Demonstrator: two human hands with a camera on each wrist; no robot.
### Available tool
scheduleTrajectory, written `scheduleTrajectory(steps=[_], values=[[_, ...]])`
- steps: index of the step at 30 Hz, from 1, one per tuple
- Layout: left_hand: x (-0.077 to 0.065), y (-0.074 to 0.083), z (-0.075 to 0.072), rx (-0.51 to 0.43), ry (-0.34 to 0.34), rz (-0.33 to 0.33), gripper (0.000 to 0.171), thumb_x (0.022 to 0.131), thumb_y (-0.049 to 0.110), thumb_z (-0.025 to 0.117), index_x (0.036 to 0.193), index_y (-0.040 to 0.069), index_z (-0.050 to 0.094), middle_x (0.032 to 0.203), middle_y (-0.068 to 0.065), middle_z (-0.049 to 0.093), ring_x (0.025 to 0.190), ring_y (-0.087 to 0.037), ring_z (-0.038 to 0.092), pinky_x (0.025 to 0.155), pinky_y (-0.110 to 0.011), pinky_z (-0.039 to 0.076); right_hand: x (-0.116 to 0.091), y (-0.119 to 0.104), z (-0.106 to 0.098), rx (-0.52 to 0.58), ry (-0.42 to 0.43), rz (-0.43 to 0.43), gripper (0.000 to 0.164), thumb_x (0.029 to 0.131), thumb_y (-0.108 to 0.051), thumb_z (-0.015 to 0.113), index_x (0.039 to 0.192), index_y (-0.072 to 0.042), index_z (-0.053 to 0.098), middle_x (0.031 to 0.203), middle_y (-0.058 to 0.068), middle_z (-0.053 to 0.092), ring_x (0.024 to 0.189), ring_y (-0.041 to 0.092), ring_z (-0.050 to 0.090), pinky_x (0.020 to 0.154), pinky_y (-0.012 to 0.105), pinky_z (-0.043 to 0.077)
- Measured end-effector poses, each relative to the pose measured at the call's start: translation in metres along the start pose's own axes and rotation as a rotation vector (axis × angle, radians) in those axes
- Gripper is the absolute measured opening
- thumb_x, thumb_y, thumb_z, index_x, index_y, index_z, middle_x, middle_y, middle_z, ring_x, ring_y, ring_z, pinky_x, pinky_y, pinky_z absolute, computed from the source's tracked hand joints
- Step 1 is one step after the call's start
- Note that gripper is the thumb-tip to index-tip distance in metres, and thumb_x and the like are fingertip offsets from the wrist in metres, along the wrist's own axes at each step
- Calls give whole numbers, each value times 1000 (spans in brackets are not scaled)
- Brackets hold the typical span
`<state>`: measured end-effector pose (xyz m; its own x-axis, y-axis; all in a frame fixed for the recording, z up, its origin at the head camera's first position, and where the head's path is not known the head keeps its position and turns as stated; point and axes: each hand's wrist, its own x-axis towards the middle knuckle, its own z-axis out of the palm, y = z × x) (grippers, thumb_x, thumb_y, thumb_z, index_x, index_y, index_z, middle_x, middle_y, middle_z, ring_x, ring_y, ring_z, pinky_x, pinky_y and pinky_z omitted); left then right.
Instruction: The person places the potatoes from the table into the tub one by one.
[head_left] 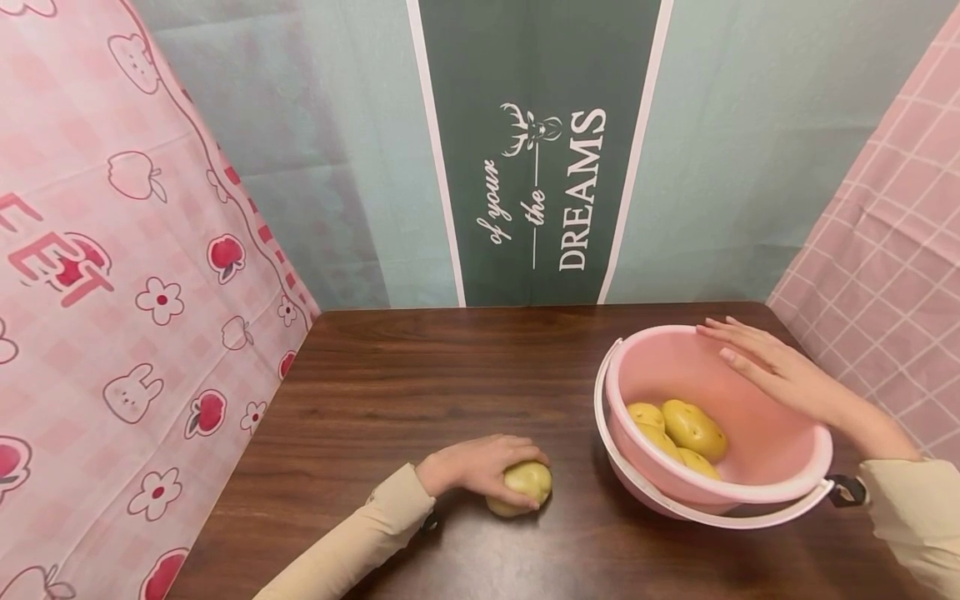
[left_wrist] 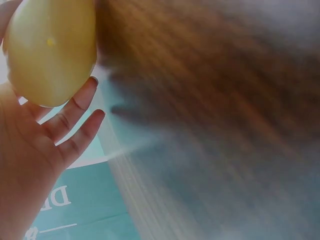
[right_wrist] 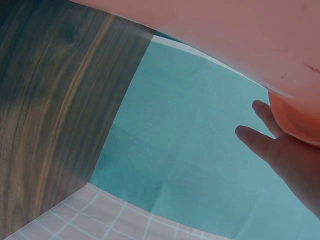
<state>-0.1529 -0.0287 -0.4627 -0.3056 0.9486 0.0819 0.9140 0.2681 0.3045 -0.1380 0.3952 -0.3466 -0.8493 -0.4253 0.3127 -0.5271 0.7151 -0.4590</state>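
My left hand [head_left: 483, 468] grips a yellow potato [head_left: 528, 479] low over the table, left of a pink bucket [head_left: 757, 400]. In the left wrist view the smooth, rounded potato [left_wrist: 52, 50] sits against the fingers, partly cut off by the frame. Several more yellow potatoes [head_left: 692, 427] lie at the bottom of the bucket. My right hand [head_left: 783, 375] rests on the bucket's far right rim with fingers extended. From the right wrist, the hand [right_wrist: 285, 150] shows at the orange-pink rim, two digits straight and the others hidden.
The bucket's white handle [head_left: 660, 497] hangs down around its near left side. Beneath everything is a dark brown wooden table [head_left: 405, 375]. Behind it hangs a green cloth with lettering [head_left: 532, 167]; pink patterned cloths [head_left: 172, 350] stand at left and right.
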Motion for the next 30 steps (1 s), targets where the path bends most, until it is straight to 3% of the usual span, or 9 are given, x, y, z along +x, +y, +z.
scheduleTrajectory(steps=[30], values=[[11,-3,-13,-17,41,-15,49,82,57,59,120,26,52,99,15,49,85,4,46,74,-9,38,1,0,0,-2,0,-1,43,93,-6,51,135,-13,48,142,-21,33,134,-9,15,102,6,9]])
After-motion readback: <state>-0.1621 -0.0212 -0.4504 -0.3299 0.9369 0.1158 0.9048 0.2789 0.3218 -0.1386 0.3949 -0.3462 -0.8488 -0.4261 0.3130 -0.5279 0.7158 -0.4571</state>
